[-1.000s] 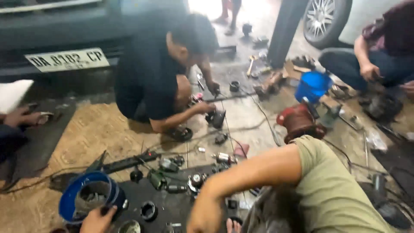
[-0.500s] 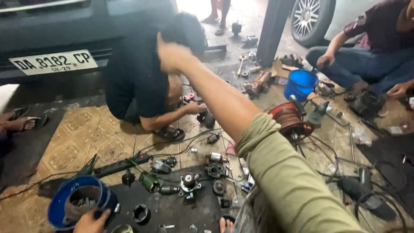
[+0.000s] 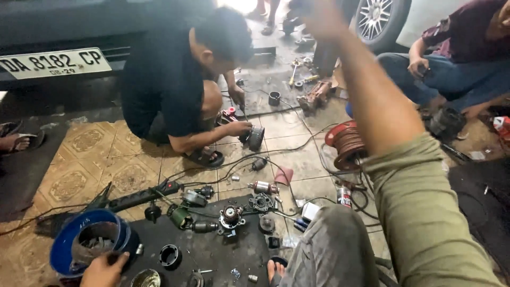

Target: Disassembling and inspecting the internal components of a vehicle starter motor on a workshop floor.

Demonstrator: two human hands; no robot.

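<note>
At seven o'clock, low in view, our left hand [image 3: 103,268] curls its fingers over the blue tub [image 3: 69,244] rim; we should keep it steady there. Our right hand [image 3: 324,18] is raised at one o'clock, blurred, so we cannot tell its grip. Parts [image 3: 231,215] crowd the black mat [image 3: 212,252]; bare tiles [image 3: 98,151] lie at ten o'clock.

The person's right arm runs up toward one o'clock, wearing an olive-green short sleeve [image 3: 425,212] of soft, creased cloth, the forearm bare below it. Grey, mottled trousers [image 3: 334,250] cover a knee at six o'clock. The left hand [image 3: 103,268] at seven o'clock is bare, no glove
</note>
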